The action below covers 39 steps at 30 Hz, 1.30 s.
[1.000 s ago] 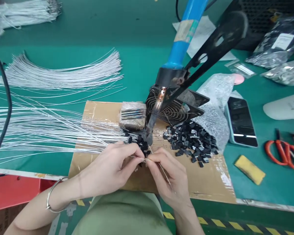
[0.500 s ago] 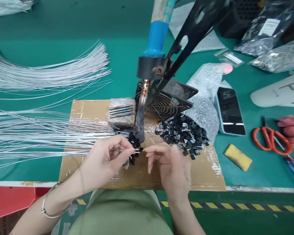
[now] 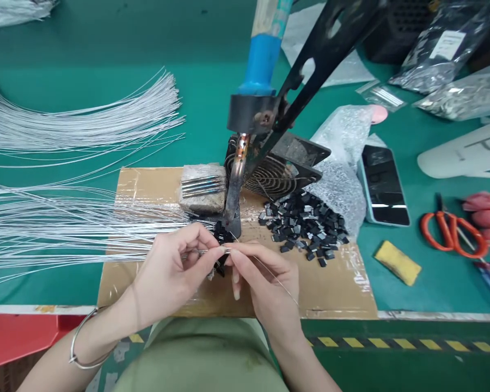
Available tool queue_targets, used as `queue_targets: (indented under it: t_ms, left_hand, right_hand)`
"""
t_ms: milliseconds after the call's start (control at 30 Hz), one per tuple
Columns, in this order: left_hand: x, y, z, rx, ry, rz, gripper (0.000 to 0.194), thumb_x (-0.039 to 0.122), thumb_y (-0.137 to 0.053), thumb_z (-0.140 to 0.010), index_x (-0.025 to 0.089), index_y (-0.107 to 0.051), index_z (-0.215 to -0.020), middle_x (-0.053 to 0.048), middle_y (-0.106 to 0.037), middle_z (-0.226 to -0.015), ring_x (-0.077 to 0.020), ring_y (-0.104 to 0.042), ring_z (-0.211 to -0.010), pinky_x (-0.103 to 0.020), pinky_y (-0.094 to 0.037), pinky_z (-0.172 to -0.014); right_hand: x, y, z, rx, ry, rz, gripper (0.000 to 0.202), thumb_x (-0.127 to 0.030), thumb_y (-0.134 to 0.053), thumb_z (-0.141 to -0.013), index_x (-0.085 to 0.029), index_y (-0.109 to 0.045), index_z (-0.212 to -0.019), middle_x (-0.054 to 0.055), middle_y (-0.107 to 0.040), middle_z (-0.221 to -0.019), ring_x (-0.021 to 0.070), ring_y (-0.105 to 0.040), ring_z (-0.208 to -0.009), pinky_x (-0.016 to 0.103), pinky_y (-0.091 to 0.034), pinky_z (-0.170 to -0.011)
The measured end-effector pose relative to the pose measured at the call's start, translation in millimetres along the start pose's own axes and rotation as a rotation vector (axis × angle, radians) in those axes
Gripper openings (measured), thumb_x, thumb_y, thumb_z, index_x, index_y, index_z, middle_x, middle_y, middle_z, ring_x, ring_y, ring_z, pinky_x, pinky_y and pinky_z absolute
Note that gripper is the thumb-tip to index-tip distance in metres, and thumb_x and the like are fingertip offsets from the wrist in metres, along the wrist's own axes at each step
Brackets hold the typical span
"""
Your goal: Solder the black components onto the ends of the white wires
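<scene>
My left hand (image 3: 175, 264) is closed in a pinch on the end of a thin white wire (image 3: 199, 251), over the cardboard sheet (image 3: 330, 291). Fingertip to fingertip with it, my right hand (image 3: 271, 280) is also pinched shut. A thin silvery strand of solder wire (image 3: 281, 282) runs from its fingers across the back of the hand. Whatever small part lies between the fingertips is hidden. Just beyond them, the soldering iron (image 3: 262, 65) is clamped with its tip pointing down. A small cluster of black connectors (image 3: 221, 231) sits beside the tip.
White wires (image 3: 65, 231) fan out leftward, with another bundle (image 3: 106, 120) behind. Loose black connectors (image 3: 306, 223) are heaped at right, before a small fan (image 3: 269, 177). Further right are a phone (image 3: 384, 185), yellow sponge (image 3: 397, 263), orange-handled scissors (image 3: 436, 231) and a white bottle (image 3: 461, 153).
My right hand has moved left, and its spread fingers have closed in a pinch against the left fingertips. The left hand has stayed almost in place.
</scene>
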State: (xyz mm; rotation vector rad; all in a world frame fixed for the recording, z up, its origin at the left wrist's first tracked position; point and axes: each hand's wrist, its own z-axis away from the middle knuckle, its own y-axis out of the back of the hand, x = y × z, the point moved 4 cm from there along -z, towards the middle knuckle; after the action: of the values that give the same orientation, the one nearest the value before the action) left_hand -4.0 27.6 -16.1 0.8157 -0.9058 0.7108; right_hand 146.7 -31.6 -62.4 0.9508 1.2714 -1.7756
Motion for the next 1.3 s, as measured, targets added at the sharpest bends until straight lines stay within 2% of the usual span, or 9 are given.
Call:
queue_targets:
  t_ms: [567, 833, 1133, 1300]
  left_hand:
    - [1.9, -1.5, 3.7, 0.027, -0.007, -0.037, 0.021, 0.033, -0.067, -0.097, 0.019, -0.066, -0.083, -0.001, -0.065, -0.071, -0.0123, -0.052, -0.059, -0.023, -0.037, -0.054]
    - [-0.2, -2.1, 3.8, 0.018, -0.015, -0.068, 0.023, 0.035, -0.063, -0.1, 0.019, -0.065, -0.083, 0.0, -0.061, -0.068, -0.012, -0.045, -0.057, -0.025, -0.033, -0.053]
    - [3.6, -2.6, 6.0, -0.002, -0.018, -0.076, 0.024, 0.033, -0.061, -0.1, 0.018, -0.064, -0.082, 0.005, -0.048, -0.062, -0.011, -0.032, -0.055, -0.026, -0.025, -0.052]
    - [2.6, -2.1, 4.3, -0.034, -0.007, -0.058, 0.024, 0.034, -0.061, -0.099, 0.018, -0.064, -0.081, 0.003, -0.051, -0.064, -0.0113, -0.035, -0.056, -0.026, -0.025, -0.052]
  right_hand:
    - [3.3, 4.6, -0.3, -0.02, -0.132, -0.069, 0.011, -0.034, -0.084, -0.091, -0.026, -0.088, -0.094, 0.001, -0.075, -0.071, 0.0083, -0.06, -0.044, 0.017, -0.049, -0.037]
    - [3.0, 3.1, 0.5, -0.003, -0.11, -0.059, 0.009, -0.033, -0.082, -0.092, -0.025, -0.088, -0.093, 0.0, -0.074, -0.072, 0.0073, -0.06, -0.044, 0.016, -0.049, -0.038]
    - [0.5, 3.3, -4.7, -0.022, -0.234, -0.16, 0.014, -0.035, -0.088, -0.082, -0.021, -0.087, -0.081, 0.0, -0.071, -0.066, 0.0084, -0.057, -0.041, 0.017, -0.047, -0.034]
    - [-2.4, 3.1, -6.6, -0.043, -0.267, -0.149, 0.017, -0.037, -0.089, -0.08, -0.02, -0.086, -0.077, 0.001, -0.071, -0.065, 0.0082, -0.057, -0.04, 0.017, -0.048, -0.035]
